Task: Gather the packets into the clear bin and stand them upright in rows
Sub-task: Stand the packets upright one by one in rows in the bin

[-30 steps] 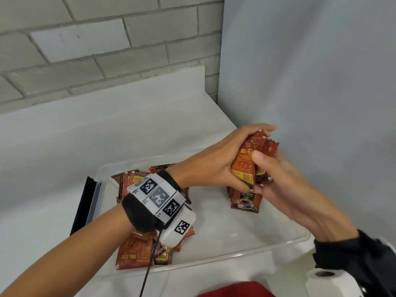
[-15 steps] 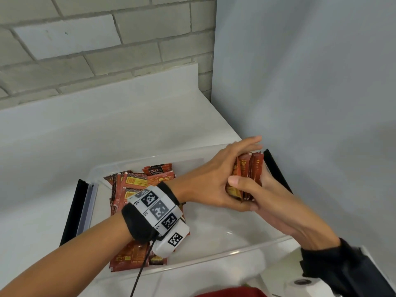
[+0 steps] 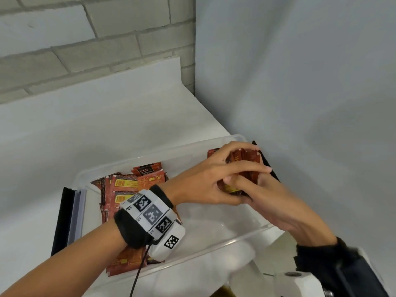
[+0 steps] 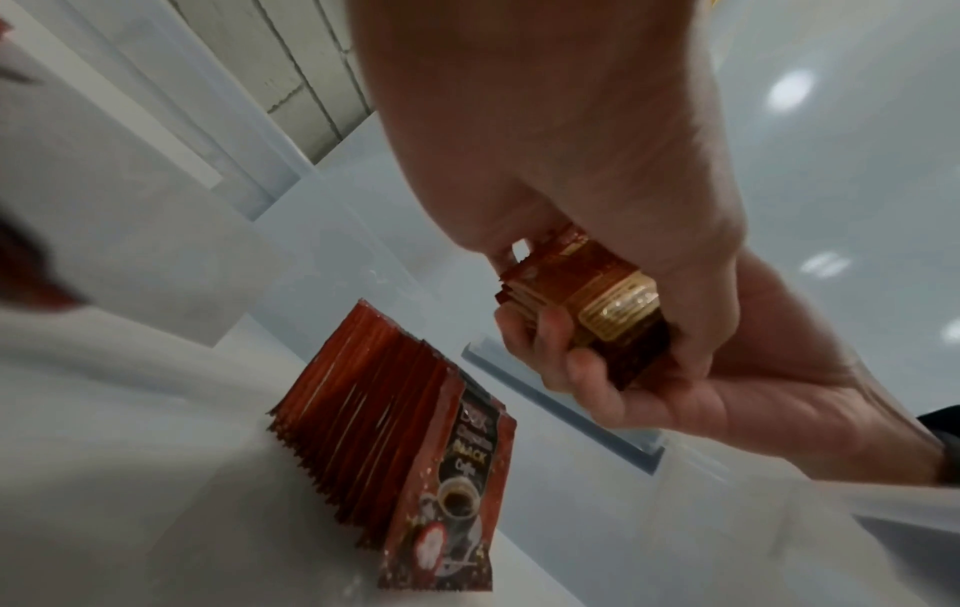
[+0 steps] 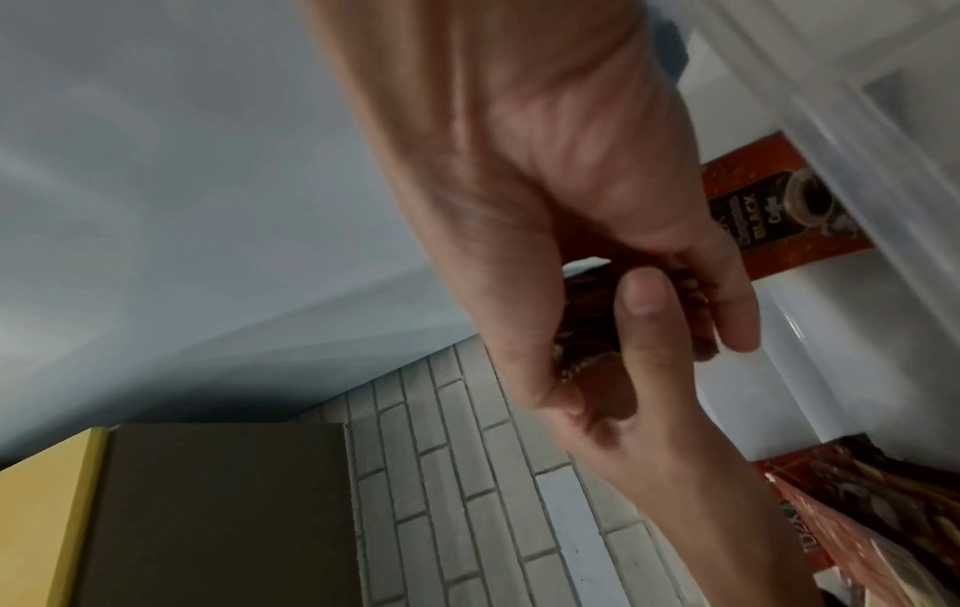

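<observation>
A clear bin [image 3: 214,219] sits on the white counter. Both hands hold one stack of red coffee packets [image 3: 246,161] upright at the bin's far right corner. My left hand [image 3: 233,170] grips it from above and the left, my right hand [image 3: 265,194] cups it from the near side. In the left wrist view the held stack [image 4: 587,304] hangs just above and beside a row of packets [image 4: 395,443] standing upright on the bin floor. A loose pile of packets [image 3: 128,185] lies flat in the bin's left half, partly hidden by my left wrist.
Black lid clips stand at the bin's left end [image 3: 64,221] and right end [image 3: 267,166]. A blue-grey wall panel [image 3: 300,82] rises close to the right of the bin. A white roll [image 3: 293,281] sits at the near right. Brick wall behind the counter.
Both hands have carried the stack down from above the bin and further back, into its far right corner. The stack is squared up between the palms.
</observation>
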`<state>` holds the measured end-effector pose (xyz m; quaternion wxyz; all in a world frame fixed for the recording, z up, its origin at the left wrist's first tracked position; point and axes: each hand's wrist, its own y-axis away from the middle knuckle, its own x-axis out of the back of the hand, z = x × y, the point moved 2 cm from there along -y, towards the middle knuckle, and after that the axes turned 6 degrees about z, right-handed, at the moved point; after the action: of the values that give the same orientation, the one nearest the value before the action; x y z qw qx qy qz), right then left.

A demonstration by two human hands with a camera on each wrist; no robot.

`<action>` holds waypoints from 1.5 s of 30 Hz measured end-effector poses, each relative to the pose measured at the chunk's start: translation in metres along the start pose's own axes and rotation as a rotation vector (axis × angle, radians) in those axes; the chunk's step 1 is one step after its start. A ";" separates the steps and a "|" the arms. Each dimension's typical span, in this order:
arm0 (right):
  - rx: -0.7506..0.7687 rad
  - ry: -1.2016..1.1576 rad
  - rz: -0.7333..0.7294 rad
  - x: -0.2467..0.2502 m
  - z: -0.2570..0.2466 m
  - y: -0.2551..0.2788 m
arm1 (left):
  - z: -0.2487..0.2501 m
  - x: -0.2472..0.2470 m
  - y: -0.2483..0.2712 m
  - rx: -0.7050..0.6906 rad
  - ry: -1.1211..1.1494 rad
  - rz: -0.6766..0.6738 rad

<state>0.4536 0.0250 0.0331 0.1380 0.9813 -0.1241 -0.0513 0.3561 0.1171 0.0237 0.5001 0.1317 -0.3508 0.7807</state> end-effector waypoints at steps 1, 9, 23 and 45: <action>-0.002 0.007 -0.004 0.001 -0.001 0.002 | 0.000 -0.001 0.000 0.017 0.018 -0.003; 0.018 0.122 -0.067 0.002 -0.011 0.010 | 0.004 0.001 -0.002 0.044 0.044 0.036; -0.156 -0.385 -0.159 0.009 -0.011 0.000 | 0.004 0.006 -0.003 0.022 -0.156 -0.017; -0.082 -0.420 -0.009 0.020 0.004 -0.005 | -0.005 0.018 -0.002 0.201 0.060 -0.082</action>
<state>0.4740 0.0235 0.0261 0.1486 0.9431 -0.1437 -0.2605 0.3501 0.1333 0.0311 0.5263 0.1722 -0.2497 0.7944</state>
